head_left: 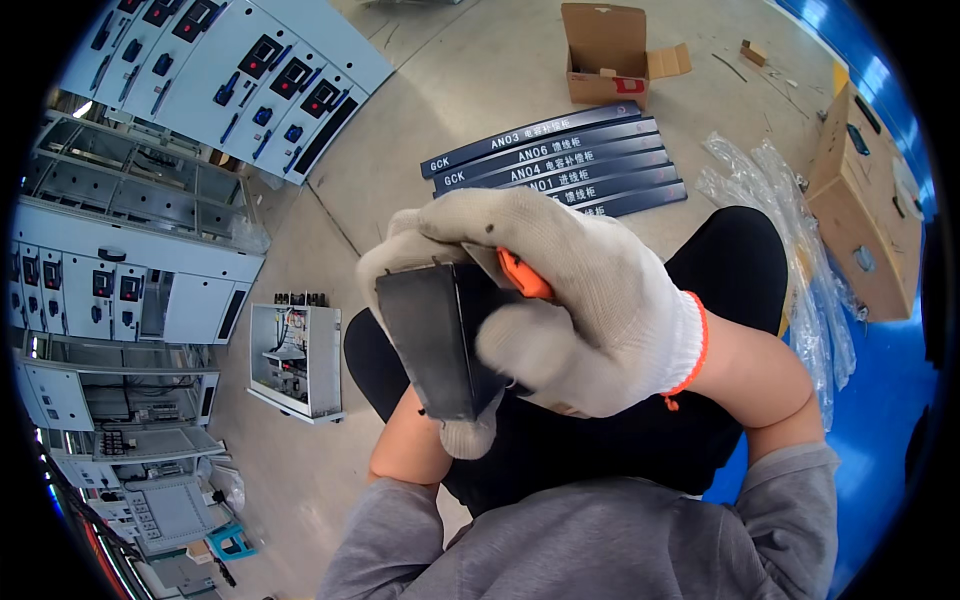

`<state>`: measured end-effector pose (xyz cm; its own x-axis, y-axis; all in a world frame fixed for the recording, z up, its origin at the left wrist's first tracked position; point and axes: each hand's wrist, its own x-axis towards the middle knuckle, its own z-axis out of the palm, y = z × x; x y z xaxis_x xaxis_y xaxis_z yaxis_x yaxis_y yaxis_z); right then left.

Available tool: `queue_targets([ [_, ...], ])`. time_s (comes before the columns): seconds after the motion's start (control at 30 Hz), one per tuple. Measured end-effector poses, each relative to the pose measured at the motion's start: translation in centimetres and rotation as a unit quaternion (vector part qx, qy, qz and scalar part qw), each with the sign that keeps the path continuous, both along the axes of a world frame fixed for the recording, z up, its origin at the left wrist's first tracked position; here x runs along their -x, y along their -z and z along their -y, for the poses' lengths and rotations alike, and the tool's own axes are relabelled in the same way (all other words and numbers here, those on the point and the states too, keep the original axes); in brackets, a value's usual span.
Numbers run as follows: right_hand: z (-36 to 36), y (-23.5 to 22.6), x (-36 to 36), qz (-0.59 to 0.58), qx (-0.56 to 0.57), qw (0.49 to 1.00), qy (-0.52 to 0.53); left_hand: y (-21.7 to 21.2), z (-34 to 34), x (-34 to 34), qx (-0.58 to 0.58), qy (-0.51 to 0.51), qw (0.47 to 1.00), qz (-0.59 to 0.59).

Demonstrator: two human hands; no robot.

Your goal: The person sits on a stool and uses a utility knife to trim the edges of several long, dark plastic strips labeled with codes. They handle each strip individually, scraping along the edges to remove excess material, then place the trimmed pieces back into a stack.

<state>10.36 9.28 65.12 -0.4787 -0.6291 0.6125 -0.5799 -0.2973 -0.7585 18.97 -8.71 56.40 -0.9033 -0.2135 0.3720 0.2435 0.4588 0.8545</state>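
The white-gloved right hand (590, 310) covers most of an orange-handled tool (522, 275), and the dark flat rectangular panel (435, 340) hides most of the gloved left hand (400, 262).

Bright, even daylight, soft shadows, sharp focus, strong fisheye bending and dark rim.

You are in an industrial workshop where electrical switchgear is put together. Left of your gloved fingers (520, 345), grey cabinet panels with switches and meters (225, 75) lie on the concrete floor (470, 70), and an open drawer unit (295, 360) shows its wiring. Beyond your fingers lie dark label strips (560, 165), an open cardboard box (605, 55) and, to their right, plastic wrap (810, 270).
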Motion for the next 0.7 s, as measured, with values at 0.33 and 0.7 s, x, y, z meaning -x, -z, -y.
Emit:
queue_targets([
  [0.33, -0.6, 0.4, 0.1, 0.007, -0.022, 0.998, 0.053, -5.2, -1.7, 2.3, -0.185, -0.008, 0.95, -0.252],
  [0.7, -0.5, 0.6, -0.4, -0.052, -0.028, 0.996, 0.071, -2.4, 0.4, 0.9, -0.084, 0.002, 0.969, -0.23],
])
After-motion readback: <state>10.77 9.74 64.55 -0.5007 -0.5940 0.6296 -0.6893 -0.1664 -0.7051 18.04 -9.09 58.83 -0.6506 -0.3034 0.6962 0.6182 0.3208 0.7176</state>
